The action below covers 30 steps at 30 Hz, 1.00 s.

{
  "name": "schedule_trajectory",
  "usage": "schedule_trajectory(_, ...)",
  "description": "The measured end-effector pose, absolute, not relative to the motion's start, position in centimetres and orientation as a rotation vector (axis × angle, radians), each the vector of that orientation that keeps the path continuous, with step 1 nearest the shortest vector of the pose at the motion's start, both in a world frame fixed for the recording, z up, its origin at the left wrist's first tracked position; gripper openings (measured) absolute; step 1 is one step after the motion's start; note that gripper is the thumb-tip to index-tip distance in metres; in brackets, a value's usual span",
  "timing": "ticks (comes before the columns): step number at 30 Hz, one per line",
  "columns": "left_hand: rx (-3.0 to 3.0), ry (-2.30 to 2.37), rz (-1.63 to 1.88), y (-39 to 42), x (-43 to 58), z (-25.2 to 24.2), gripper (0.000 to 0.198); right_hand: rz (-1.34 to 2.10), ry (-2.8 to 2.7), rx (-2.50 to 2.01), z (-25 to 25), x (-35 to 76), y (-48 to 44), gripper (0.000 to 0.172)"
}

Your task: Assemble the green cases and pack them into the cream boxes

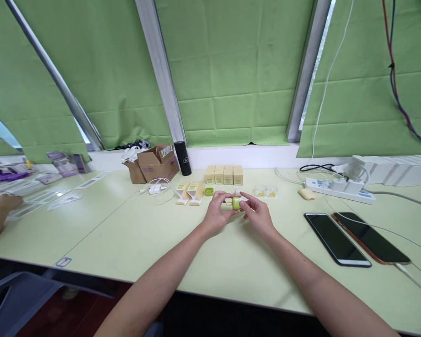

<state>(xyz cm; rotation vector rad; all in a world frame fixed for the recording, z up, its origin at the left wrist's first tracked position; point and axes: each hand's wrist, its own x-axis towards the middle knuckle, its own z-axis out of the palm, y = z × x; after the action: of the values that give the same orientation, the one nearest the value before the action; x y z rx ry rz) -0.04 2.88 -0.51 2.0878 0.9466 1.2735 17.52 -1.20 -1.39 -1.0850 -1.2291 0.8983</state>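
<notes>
My left hand (218, 211) and my right hand (257, 214) meet over the middle of the pale green table (126, 234). Between their fingertips they pinch a small green round piece (236, 203). Just beyond lie another small green piece (208, 191), two opened tan boxes (190, 192) lying flat, and a row of several upright tan boxes (224, 174). Two clear little cups with yellow contents (265, 191) sit to the right of my hands.
Two phones (354, 238) lie at the right, one cabled to a power strip (340, 188). A cardboard box (154, 163), black cylinder (183, 158) and white charger (155, 189) stand at the back left. Another person's hand (0, 208) rests at far left.
</notes>
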Motion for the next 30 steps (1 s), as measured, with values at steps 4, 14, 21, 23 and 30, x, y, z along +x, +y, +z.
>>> schedule_trajectory(4, 2.164, 0.961, 1.265, 2.7, 0.1, -0.4, 0.044, 0.908, -1.229, -1.078, -1.1, 17.4, -1.3, 0.063)
schedule_trajectory(14, 2.524, 0.977, 1.328, 1.4, 0.9, 0.0, 0.055, 0.967, -1.108, -1.018, -1.3, 17.2, -0.9, 0.062)
schedule_trajectory(21, 2.424, 1.040, 1.344, 1.2, 1.3, -0.6, 0.052, 0.989, -1.047, -0.983, -0.9, 16.8, -1.3, 0.058)
schedule_trajectory(23, 2.415, 1.027, 1.312, 1.2, 1.2, -0.8, 0.054, 1.007, -1.042, -0.974, -0.9, 16.7, -1.3, 0.056)
schedule_trajectory(30, 2.126, 0.892, 1.240, 1.2, 1.3, -0.7, 0.054, 1.011, -1.086, -0.970, -0.9, 16.6, -1.6, 0.056)
